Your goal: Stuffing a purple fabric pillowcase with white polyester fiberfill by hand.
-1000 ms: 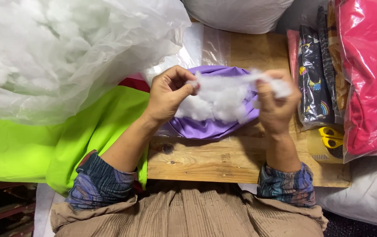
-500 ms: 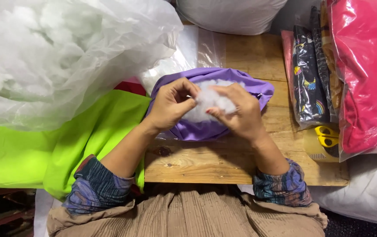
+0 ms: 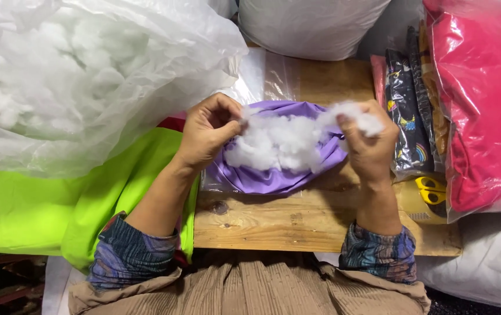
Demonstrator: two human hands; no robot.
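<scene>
A clump of white stuffing fibre (image 3: 285, 140) is stretched between both hands above a purple fabric cover (image 3: 273, 175) lying on the wooden table (image 3: 297, 221). My left hand (image 3: 206, 131) pinches the clump's left end. My right hand (image 3: 370, 143) grips its right end, a tuft sticking out past the fingers. The hands are apart, with the fibre pulled wide over the cover's opening.
A big clear plastic bag of white stuffing (image 3: 75, 76) fills the upper left. Bright green fabric (image 3: 58, 198) lies left of the table. Bagged pink fabric (image 3: 484, 111), dark patterned packets (image 3: 408, 111) and yellow-handled scissors (image 3: 434, 189) sit at right. White sacks lie behind and lower right.
Half a second ago both hands were close together over the cover with the fibre bunched. Now they have drawn apart sideways, stretching the clump out again.
</scene>
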